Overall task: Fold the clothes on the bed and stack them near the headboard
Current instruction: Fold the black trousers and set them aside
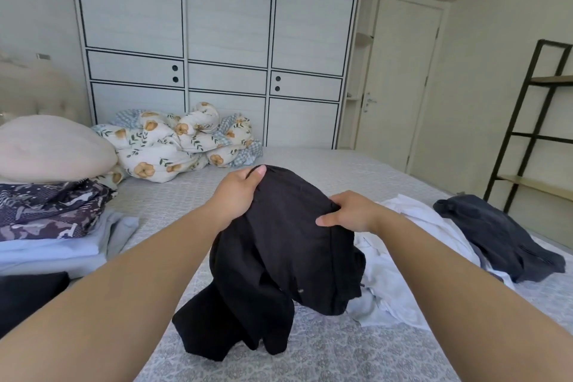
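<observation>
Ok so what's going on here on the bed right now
A person is partway through folding laundry. Both hands hold up a black garment above the bed: the left hand grips its top edge and the right hand pinches the other side, while its lower end trails on the sheet. A stack of folded clothes already sits at the left by the pillow. A white garment and a dark blue garment still lie unfolded on the right.
</observation>
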